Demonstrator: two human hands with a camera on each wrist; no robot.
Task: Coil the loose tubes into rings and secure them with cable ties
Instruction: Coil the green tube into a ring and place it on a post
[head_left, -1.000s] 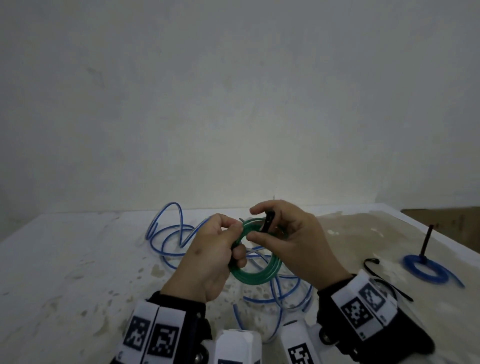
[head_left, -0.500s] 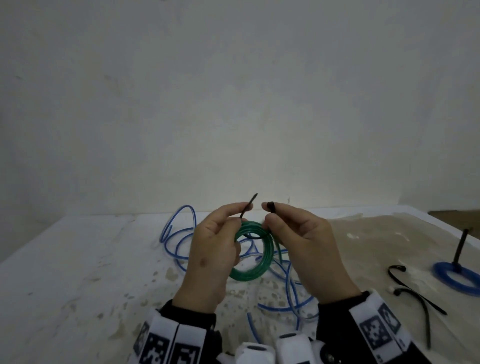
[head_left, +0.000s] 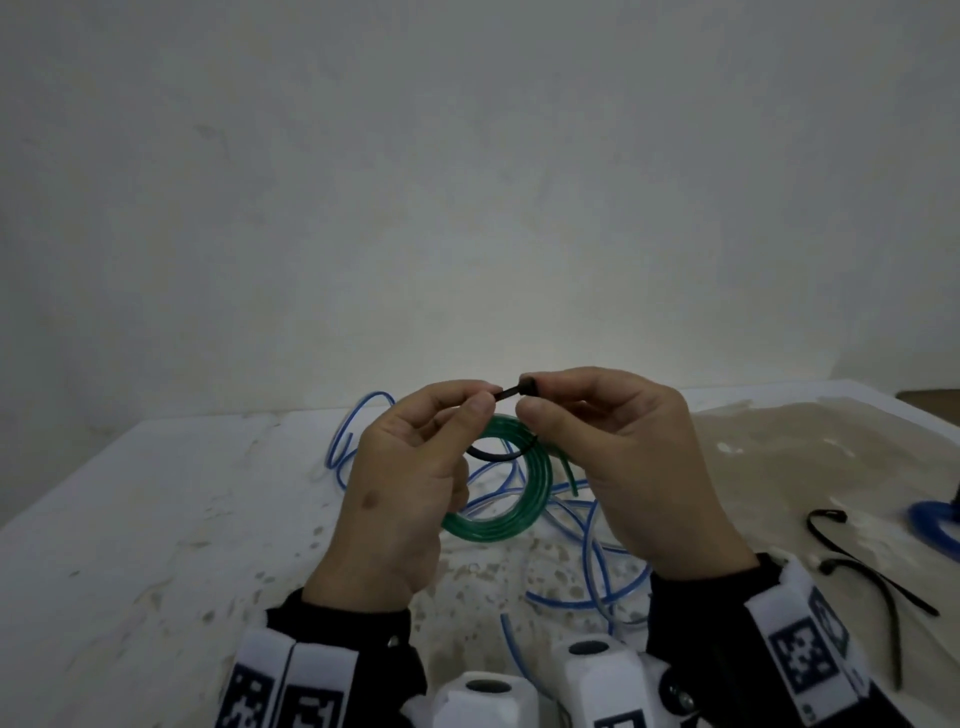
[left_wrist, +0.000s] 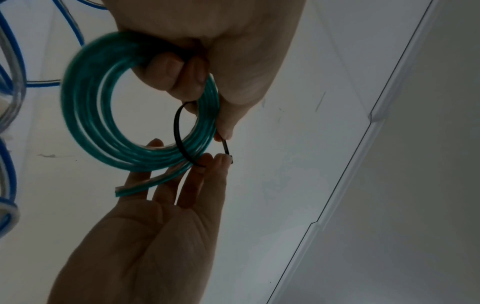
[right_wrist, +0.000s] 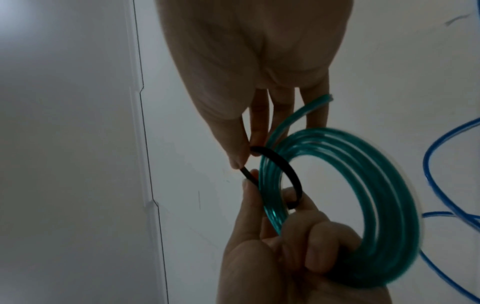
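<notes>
I hold a green tube coil (head_left: 498, 527) above the table. My left hand (head_left: 483, 405) grips the coil with its lower fingers curled through it. Its thumb and forefinger pinch the tail of a black cable tie (head_left: 511, 392). My right hand (head_left: 535, 402) pinches the tie's head, and the tail tip meets the head. The tie loops round the coil's strands (left_wrist: 179, 133), (right_wrist: 280, 162). A short free end of the green tube (head_left: 569, 475) sticks out by the right hand. In the wrist views the coil (left_wrist: 85, 115), (right_wrist: 384, 185) hangs from the left fingers (left_wrist: 168, 70).
Loose blue tube (head_left: 592, 551) sprawls over the stained white table (head_left: 156, 519) below my hands. Two spare black cable ties (head_left: 857, 564) lie at the right. A blue tied ring (head_left: 935, 522) sits at the far right edge. A bare wall stands behind.
Half a second ago the tie's tail and head were apart. Now both hands have brought them together above the coil.
</notes>
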